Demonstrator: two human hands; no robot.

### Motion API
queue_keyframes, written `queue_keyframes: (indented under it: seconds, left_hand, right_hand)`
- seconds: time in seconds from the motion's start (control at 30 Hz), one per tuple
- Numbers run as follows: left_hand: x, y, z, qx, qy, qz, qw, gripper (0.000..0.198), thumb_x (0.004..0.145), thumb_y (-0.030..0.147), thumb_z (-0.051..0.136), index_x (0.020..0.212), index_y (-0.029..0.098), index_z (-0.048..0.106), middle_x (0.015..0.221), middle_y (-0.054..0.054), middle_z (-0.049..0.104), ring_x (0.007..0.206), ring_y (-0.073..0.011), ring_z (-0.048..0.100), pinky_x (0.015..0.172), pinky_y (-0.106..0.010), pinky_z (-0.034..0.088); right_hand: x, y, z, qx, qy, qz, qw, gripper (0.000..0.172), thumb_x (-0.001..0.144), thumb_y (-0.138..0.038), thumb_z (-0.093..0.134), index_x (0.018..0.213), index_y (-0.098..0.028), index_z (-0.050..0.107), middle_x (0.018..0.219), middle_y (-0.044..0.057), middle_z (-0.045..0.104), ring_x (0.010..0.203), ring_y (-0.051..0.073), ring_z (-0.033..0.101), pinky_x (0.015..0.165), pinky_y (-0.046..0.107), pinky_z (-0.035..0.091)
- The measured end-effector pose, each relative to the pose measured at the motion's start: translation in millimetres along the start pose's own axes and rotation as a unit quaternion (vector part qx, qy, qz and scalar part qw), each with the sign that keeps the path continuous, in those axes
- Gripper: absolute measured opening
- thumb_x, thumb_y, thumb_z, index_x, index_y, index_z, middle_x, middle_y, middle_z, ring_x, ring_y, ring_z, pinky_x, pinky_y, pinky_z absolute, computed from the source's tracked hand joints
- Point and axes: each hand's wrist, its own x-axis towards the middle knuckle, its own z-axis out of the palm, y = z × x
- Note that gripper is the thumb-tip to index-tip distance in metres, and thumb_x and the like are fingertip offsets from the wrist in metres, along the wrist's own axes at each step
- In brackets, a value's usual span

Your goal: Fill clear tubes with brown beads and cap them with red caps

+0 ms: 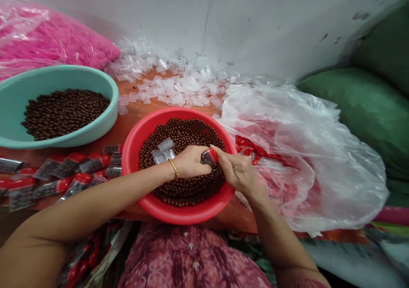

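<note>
Far left of the red bowl (179,213) and behind it lies a pink bag (47,41), and in front of that bag sits a teal bowl (12,96), just left of the red bowl, with a layer of brown balls (65,113) in it. Filled packets (64,168) with red tops lie in a row against the red bowl's left side, below the teal bowl. The red bowl itself stands at the near table edge and is full of the same brown balls, with a few empty clear pouches (162,149) lying on top of them toward its left. Over the middle of the bowl the left hand (190,162), a gold bangle (173,168) at its wrist, has its fingers curled tight around a small packet (208,156) with a red top. The right hand (239,171) meets it over the bowl's right rim, thumb and forefinger drawn together on the packet's red end. Behind the bowl a heap of empty little bags (179,81) spreads to the wall. Touching the bowl's right side is a big clear plastic bag (303,151) holding red pieces (252,149), and green sacks (361,105) lie far right.
</note>
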Motion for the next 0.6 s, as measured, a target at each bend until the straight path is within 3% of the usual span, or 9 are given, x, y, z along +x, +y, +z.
queue_keyframes:
  seconds: [0.1,0.17,0.23,0.33,0.4,0.47,0.6]
  left_hand:
    - [1.0,1.1,-2.5,-0.025,-0.039,-0.018,0.999,0.008,0.063,0.022,0.051,0.069,0.018,0.048,0.051,0.006,0.051,0.048,-0.0099,0.047,0.048,-0.020,0.034]
    - [0.2,2.0,-4.2,-0.014,-0.059,-0.034,0.998,0.007,0.064,0.021,0.049,0.070,0.018,0.047,0.049,0.006,0.051,0.045,-0.0102,0.047,0.046,-0.020,0.033]
    - [-1.2,3.2,-4.9,0.035,-0.066,-0.015,0.997,0.006,0.062,0.020,0.050,0.064,0.018,0.045,0.050,0.006,0.048,0.046,-0.0096,0.045,0.046,-0.020,0.031]
    - [-3.6,6.9,-3.2,0.116,-0.077,0.015,0.990,0.007,0.060,0.018,0.052,0.058,0.018,0.045,0.053,0.005,0.046,0.050,-0.0101,0.042,0.048,-0.021,0.030]
    - [-5.7,9.8,-1.1,0.148,-0.086,0.009,0.985,0.002,0.062,0.019,0.052,0.062,0.018,0.050,0.055,0.003,0.049,0.051,-0.0120,0.045,0.050,-0.023,0.032]
    - [-8.6,10.9,1.0,0.185,-0.089,0.001,0.979,0.008,0.063,0.020,0.052,0.069,0.017,0.056,0.059,0.000,0.054,0.054,-0.0148,0.049,0.052,-0.024,0.035]
    - [-13.4,4.7,3.7,0.267,-0.096,0.006,0.959,0.017,0.066,0.023,0.051,0.079,0.015,0.060,0.070,-0.007,0.064,0.064,-0.0218,0.059,0.058,-0.029,0.041]
  right_hand:
    - [11.2,3.1,0.6,0.093,0.096,0.060,0.989,0.061,0.089,-0.057,0.027,0.076,-0.018,0.073,0.052,0.003,0.059,0.047,0.012,0.054,0.046,0.024,0.039]
    - [19.0,0.5,8.1,0.209,0.131,0.118,0.962,0.069,0.087,-0.063,0.021,0.076,-0.017,0.071,0.049,0.001,0.052,0.044,0.011,0.047,0.043,0.024,0.035]
    - [26.7,-5.5,17.6,0.329,0.111,0.167,0.923,0.072,0.086,-0.065,0.014,0.089,-0.017,0.068,0.055,0.000,0.051,0.043,0.010,0.043,0.042,0.023,0.035]
    - [35.7,-15.0,29.1,0.419,0.037,0.200,0.885,0.074,0.086,-0.064,0.006,0.112,-0.020,0.059,0.080,0.003,0.060,0.062,0.012,0.055,0.058,0.025,0.046]
    - [38.2,-18.1,33.2,0.414,-0.016,0.206,0.886,0.075,0.086,-0.063,0.002,0.127,-0.021,0.050,0.099,0.005,0.062,0.088,0.015,0.059,0.079,0.029,0.048]
    - [37.4,-18.7,35.2,0.388,-0.060,0.196,0.898,0.076,0.086,-0.064,0.000,0.137,-0.023,0.039,0.114,0.005,0.059,0.108,0.016,0.054,0.095,0.034,0.040]
    - [30.1,-20.6,36.6,0.303,-0.083,0.101,0.944,0.075,0.085,-0.067,0.011,0.143,-0.024,0.029,0.140,0.004,0.043,0.129,0.017,0.036,0.112,0.037,0.020]
